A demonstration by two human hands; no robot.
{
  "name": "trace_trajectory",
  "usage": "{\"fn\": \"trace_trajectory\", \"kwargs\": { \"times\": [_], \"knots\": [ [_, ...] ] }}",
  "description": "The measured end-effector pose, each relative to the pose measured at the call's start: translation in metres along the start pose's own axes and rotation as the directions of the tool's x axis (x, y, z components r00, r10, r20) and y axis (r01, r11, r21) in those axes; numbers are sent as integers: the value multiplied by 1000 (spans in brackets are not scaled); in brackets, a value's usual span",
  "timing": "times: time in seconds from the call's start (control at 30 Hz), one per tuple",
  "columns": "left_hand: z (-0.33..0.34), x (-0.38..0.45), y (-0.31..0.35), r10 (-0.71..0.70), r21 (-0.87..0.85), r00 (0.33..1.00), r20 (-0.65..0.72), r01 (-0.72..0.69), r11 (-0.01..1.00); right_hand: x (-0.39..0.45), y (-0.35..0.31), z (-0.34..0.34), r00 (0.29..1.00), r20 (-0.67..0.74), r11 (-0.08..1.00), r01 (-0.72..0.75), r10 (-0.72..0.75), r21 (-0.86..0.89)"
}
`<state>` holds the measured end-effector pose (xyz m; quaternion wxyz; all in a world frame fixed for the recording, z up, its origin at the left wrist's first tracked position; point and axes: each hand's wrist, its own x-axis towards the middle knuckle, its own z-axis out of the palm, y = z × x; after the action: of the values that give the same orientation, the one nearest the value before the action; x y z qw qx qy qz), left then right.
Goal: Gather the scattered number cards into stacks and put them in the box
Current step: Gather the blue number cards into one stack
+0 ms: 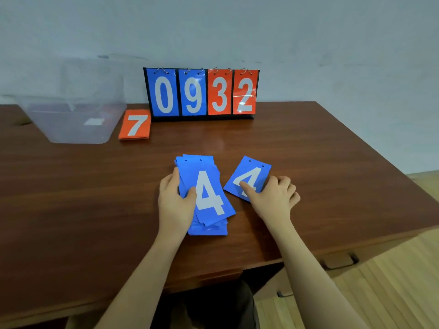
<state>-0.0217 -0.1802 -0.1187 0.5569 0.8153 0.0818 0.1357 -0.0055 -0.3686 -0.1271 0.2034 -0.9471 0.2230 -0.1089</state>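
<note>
A loose stack of blue number cards [209,198], a white 4 on top, lies in the middle of the table. My left hand [177,198] grips its left edge, thumb on the top card. Just to the right lies a single blue 4 card [249,173], tilted. My right hand [273,195] pinches its near corner, thumb on the digit and fingers curled behind its right edge. A small stack of orange cards [134,124] topped by a 7 lies at the back left. Beside it stands the clear plastic box [71,119].
A flip scoreboard [202,93] showing 0 9 3 2 stands upright against the wall at the back of the brown wooden table [308,150]. The table's right edge drops to a light wooden floor. A drawer handle [339,261] shows under the front right edge.
</note>
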Motion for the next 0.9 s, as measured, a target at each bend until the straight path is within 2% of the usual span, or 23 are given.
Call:
{"fn": "trace_trajectory", "kwargs": {
  "times": [0.13, 0.33, 0.37, 0.43, 0.53, 0.63, 0.73, 0.83, 0.9],
  "knots": [
    [-4, 3, -3, -19, 21, 1000, 2, 19, 1000, -4, -4, 9, 998, 53, 999, 40, -38, -26],
    [-16, 5, -10, -52, -12, 998, -27, 52, 999, 12, -11, -8, 934, 339, 988, 74, -117, 137],
    [-18, 5, -10, -58, -10, 998, -31, 57, 998, 12, -12, -9, 929, 344, 984, 91, -140, 155],
    [-21, 7, -11, -62, -11, 998, -32, 62, 998, 10, -16, -5, 953, 270, 977, 83, -136, 198],
    [-24, 10, -11, -56, -9, 998, -34, 56, 998, 5, -24, 3, 989, 149, 978, -37, 6, 203],
    [-24, 12, -10, -51, -13, 998, -30, 51, 999, 7, -31, 5, 979, 184, 984, -114, 88, 136],
    [-24, 13, -10, -55, -33, 998, -27, 55, 998, 14, -39, 1, 955, 268, 972, -175, 128, 158],
    [-25, 13, -11, -54, -37, 998, -32, 52, 998, 12, -39, 4, 973, 233, 946, -85, 11, 313],
    [-28, 13, -13, -57, -25, 998, -40, 56, 998, 2, -37, 5, 976, 177, 862, 20, -126, 506]
  ]
}}
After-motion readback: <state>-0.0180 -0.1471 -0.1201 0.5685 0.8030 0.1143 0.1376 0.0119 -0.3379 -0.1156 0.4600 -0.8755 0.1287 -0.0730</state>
